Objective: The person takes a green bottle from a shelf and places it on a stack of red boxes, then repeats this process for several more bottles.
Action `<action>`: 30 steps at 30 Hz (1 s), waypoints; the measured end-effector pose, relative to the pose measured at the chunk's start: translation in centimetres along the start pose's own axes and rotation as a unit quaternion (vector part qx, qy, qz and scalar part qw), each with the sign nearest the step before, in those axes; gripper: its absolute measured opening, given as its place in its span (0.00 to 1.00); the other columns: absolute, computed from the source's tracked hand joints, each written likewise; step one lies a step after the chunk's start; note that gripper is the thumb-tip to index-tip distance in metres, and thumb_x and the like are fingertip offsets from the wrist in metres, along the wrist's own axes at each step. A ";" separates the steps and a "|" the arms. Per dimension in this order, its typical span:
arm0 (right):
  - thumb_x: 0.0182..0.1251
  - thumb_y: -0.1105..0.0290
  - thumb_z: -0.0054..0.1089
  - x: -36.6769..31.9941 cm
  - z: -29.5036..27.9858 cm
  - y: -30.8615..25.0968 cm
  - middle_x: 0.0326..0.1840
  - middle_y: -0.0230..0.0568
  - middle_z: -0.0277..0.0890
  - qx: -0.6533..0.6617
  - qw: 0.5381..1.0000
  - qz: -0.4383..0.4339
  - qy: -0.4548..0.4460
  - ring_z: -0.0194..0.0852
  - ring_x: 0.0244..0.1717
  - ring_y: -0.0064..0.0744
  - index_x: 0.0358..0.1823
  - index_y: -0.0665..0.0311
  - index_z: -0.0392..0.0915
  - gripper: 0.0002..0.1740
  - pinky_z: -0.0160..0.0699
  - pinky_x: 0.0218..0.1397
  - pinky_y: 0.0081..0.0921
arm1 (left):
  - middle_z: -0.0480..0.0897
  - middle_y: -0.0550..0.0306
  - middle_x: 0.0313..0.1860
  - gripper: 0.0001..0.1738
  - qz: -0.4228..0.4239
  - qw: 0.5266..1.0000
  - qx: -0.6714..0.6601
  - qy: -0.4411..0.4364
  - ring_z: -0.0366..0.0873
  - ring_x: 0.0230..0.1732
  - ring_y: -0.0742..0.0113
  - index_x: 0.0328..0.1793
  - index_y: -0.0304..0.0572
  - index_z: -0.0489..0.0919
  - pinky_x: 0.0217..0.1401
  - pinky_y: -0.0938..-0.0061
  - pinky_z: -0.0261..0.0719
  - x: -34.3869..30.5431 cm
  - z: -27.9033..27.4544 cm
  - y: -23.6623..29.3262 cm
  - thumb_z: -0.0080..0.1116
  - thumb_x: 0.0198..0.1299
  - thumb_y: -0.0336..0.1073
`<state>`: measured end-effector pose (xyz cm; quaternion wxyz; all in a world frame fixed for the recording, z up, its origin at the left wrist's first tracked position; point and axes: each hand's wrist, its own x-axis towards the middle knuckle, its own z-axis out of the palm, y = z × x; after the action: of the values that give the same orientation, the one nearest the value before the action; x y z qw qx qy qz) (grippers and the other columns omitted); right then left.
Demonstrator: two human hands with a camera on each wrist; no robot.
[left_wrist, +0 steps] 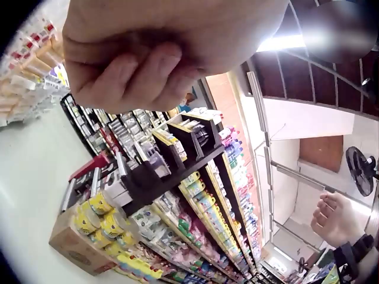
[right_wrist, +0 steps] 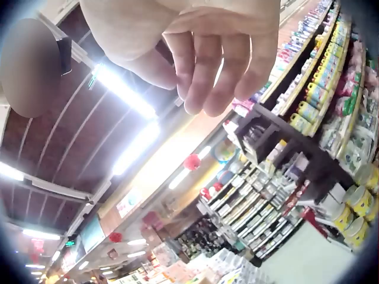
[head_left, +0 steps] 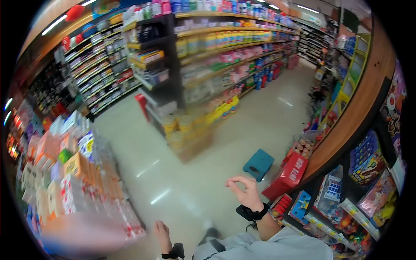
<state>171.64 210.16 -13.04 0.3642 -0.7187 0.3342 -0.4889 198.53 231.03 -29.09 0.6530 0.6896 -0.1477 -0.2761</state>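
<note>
In the head view my left hand point(head_left: 162, 234) is low at the bottom, beside tissue packs point(head_left: 76, 169) stacked on the left. Its fingers curl loosely with nothing in them, as the left wrist view shows close up. My right hand point(head_left: 248, 193) is raised in front of my body, fingers bent and relaxed, and holds nothing. Both wrists carry black straps with small cameras. In the head view a teal plastic stool point(head_left: 258, 164) stands on the floor just beyond the right hand, with a red box point(head_left: 287, 175) beside it.
A long shelf point(head_left: 225, 60) of bottles and packets runs ahead, with yellow-labelled cans point(head_left: 185, 123) at its near end. Toys in packaging point(head_left: 331, 190) fill a rack close on my right. Glossy pale floor point(head_left: 143, 151) lies between tissue stack and shelf. More shelves point(head_left: 99, 65) stand further back left.
</note>
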 end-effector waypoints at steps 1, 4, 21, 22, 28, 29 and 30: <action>0.65 0.78 0.59 1.7 -0.4 0.5 0.32 0.40 0.84 -0.025 1.000 -0.002 0.008 0.83 0.35 0.32 0.35 0.69 0.82 0.03 0.78 0.42 0.26 | 0.60 0.70 0.19 0.18 -0.004 1.000 -0.009 -0.008 0.56 0.19 0.82 0.29 0.46 0.64 0.19 0.82 0.52 2.1 1.7 0.3 0.44 0.76 0.41; 0.65 0.78 0.59 6.7 -1.7 1.2 0.32 0.41 0.84 -0.059 0.998 -0.003 0.039 0.83 0.35 0.32 0.35 0.69 0.82 0.03 0.78 0.42 0.26 | 0.61 0.69 0.17 0.18 0.008 0.998 0.012 -0.067 0.56 0.17 0.80 0.30 0.48 0.65 0.18 0.81 0.51 7.3 7.0 1.3 0.41 0.77 0.43; 0.65 0.76 0.62 26.5 -20.0 25.1 0.34 0.41 0.83 -0.075 0.939 0.067 0.328 0.82 0.36 0.30 0.38 0.69 0.81 0.04 0.79 0.43 0.26 | 0.72 0.50 0.67 0.32 0.054 0.916 0.210 -0.337 0.71 0.63 0.58 0.74 0.37 0.64 0.65 0.65 0.73 32.8 47.1 2.1 0.42 0.76 0.55; 0.66 0.74 0.62 28.4 -21.3 25.0 0.36 0.41 0.84 -0.069 0.939 0.081 0.329 0.84 0.38 0.31 0.40 0.68 0.81 0.05 0.79 0.44 0.26 | 0.72 0.50 0.66 0.32 0.116 0.918 0.204 -0.320 0.71 0.63 0.57 0.73 0.38 0.65 0.65 0.64 0.73 33.6 49.6 1.9 0.43 0.76 0.55; 0.69 0.73 0.60 37.7 -29.0 28.6 0.35 0.42 0.83 -0.132 0.925 0.024 0.355 0.84 0.37 0.30 0.41 0.68 0.81 0.06 0.80 0.44 0.24 | 0.76 0.53 0.51 0.22 0.079 0.841 0.090 -0.528 0.73 0.48 0.58 0.57 0.39 0.72 0.51 0.62 0.76 30.2 69.7 10.5 0.46 0.75 0.52; 0.69 0.73 0.60 38.3 -29.5 29.3 0.35 0.42 0.83 -0.124 0.924 0.027 0.362 0.83 0.37 0.30 0.41 0.68 0.81 0.06 0.80 0.44 0.24 | 0.77 0.54 0.47 0.20 0.037 0.825 0.058 -0.561 0.73 0.45 0.58 0.52 0.39 0.73 0.48 0.62 0.77 29.7 72.5 11.6 0.47 0.75 0.50; 0.69 0.73 0.60 39.0 -30.0 30.2 0.34 0.41 0.83 -0.117 0.922 0.026 0.368 0.83 0.36 0.30 0.41 0.68 0.81 0.06 0.80 0.43 0.24 | 0.73 0.60 0.34 0.16 0.326 0.738 0.239 -0.540 0.69 0.34 0.62 0.39 0.42 0.70 0.36 0.63 0.73 28.9 74.7 12.9 0.48 0.73 0.46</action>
<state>151.13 156.19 -13.10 0.1413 -0.5168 0.5179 -0.6669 180.91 152.18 -21.42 0.3271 0.4680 -0.7528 -0.3276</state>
